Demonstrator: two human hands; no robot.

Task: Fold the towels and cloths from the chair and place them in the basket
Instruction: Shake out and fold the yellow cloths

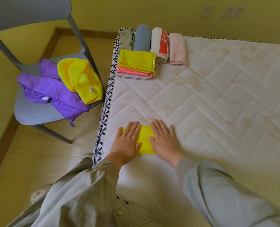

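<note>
**At the bed's (218,95) near edge: both hands flat on a yellow cloth (146,138)**

At 6 o'clock in my view, the yellow cloth lies folded into a small rectangle on the bed, close to its left edge. My left hand (126,143) presses its left part and my right hand (165,141) its right part, palms down. The fingers (133,128) of both are straight and released, gripping nothing. A strip of yellow shows between the two hands.

At 12 o'clock from the cloth, further up the bed, sits a stack (136,66) of folded cloths: yellow on top, pink under it, a pale one at the bottom. Just beyond the stack, four folded towels lie side by side. There is a patterned towel (127,38) at the bed's corner, then a blue towel (141,38), a white towel (155,45) with a red band, and a pink towel (177,49).

At 10 o'clock, off the bed, a grey chair (34,113) stands on the floor just beside the bed's edge. On its seat lie a crumpled purple cloth (54,92) and, partly over it on the bed side, a loose yellow cloth (80,79). Neither is folded. Grey sleeves (218,185) cover both my arms to the wrists.
</note>
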